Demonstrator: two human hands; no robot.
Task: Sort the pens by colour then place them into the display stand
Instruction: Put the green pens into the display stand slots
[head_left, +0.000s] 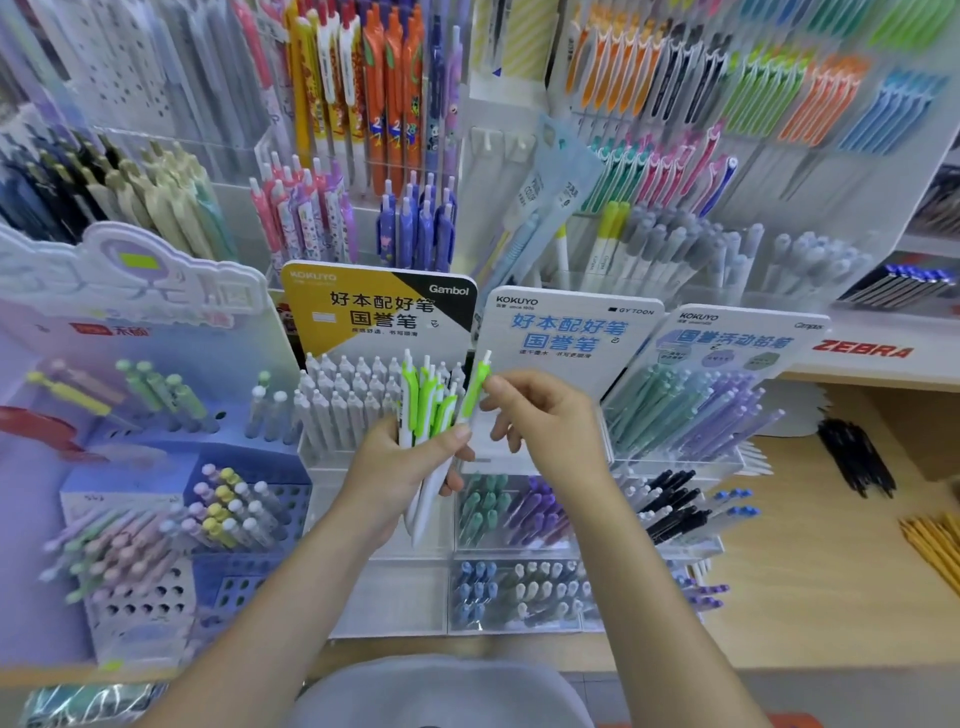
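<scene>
Left hand (400, 467) curled round bundle of green-clipped white pens (423, 410), held upright, clips up. Likely so colours read at glance while sorting.

Right hand (540, 421) pinches single green-clipped pen (475, 389) near clip, thumb and forefinger closed on it, other fingers loosely curled. Pen's lower barrel touches left thumb, just beside bundle.

All held pens in air, before white-pen stand (363, 395) under yellow Kokuyo sign (374, 306). None slotted yet.

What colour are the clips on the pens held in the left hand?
Lime green, on white barrels; the pens in the left hand show clearly in the head view.
</scene>
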